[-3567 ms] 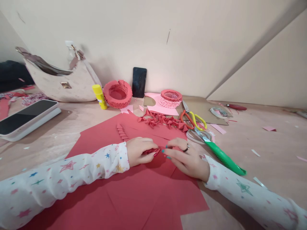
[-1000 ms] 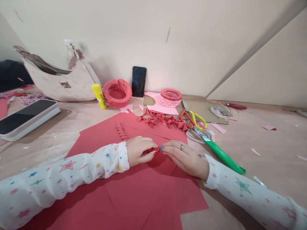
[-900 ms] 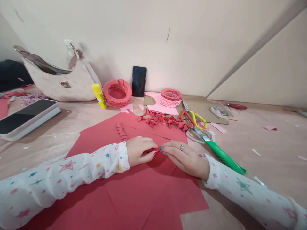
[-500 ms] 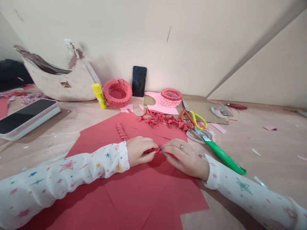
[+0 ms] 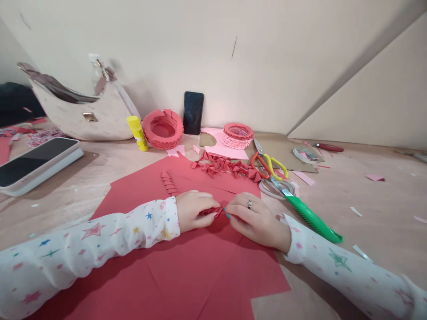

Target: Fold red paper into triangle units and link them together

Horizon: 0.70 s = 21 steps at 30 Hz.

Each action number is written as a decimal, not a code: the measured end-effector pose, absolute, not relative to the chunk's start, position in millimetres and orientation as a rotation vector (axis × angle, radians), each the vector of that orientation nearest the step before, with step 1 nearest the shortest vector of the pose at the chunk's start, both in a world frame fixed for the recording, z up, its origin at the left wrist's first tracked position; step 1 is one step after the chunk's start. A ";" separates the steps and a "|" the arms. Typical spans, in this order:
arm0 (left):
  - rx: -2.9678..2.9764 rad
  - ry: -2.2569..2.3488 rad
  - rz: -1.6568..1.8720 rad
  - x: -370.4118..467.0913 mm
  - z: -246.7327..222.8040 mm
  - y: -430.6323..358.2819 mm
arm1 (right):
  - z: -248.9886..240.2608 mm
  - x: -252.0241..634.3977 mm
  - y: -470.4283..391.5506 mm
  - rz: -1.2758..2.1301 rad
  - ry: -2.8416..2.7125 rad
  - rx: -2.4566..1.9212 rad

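Observation:
My left hand pinches a strip of folded red paper between thumb and fingers, most of it hidden in the grip. At the strip's right end, my right hand, with a ring and teal nails, has its fingertips closed on the paper. Both hands are low over large red paper sheets. Just beyond my left hand lies a short chain of interlocked red folded pieces. A heap of loose red folded triangles spreads behind the hands.
Scissors and a green-handled cutter lie right, beside tape rolls. Along the wall stand a yellow glue stick, a red paper bowl, a black phone and a pink-red paper ring. A handbag is left.
My right hand's fingers have curled and turned slightly at the strip's end. My left hand stays almost in place, and the things on the table have not moved.

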<state>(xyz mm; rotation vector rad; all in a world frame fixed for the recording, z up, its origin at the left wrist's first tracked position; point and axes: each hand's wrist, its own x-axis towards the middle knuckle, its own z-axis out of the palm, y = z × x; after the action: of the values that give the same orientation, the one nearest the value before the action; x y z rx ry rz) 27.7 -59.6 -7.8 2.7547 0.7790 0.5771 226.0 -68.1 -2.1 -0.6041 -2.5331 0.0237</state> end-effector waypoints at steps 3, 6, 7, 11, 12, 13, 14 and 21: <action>2.754 0.772 0.565 27.3 -7.5 -59.5 | -2.8 225.8 -68.3 0.059 -2.510 -0.610; 2.754 0.773 0.548 26.7 -6.9 -59.6 | -3.9 225.0 -68.7 0.099 -2.499 -0.635; 2.754 0.774 0.542 26.7 -6.8 -59.7 | -4.3 224.6 -69.0 0.106 -2.497 -0.644; 2.756 0.775 0.525 27.3 -7.0 -60.0 | -4.9 224.4 -69.7 0.093 -2.494 -0.672; 2.756 0.776 0.526 27.5 -7.1 -60.1 | -4.6 224.8 -69.8 0.076 -2.507 -0.663; 2.757 0.777 0.527 27.6 -7.1 -60.3 | -4.1 225.5 -69.9 0.049 -2.528 -0.644; 2.756 0.781 0.528 27.8 -7.0 -60.4 | -3.3 226.3 -69.9 0.010 -2.553 -0.614; 2.730 0.815 0.550 27.8 -4.6 -61.7 | 2.7 228.2 -69.6 -0.164 -2.535 -0.531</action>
<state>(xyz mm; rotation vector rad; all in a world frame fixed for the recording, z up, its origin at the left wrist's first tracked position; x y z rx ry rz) 27.8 -61.7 -4.6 2.7296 0.8151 0.5496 228.2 -69.6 2.7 -0.5314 -2.5347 -0.1644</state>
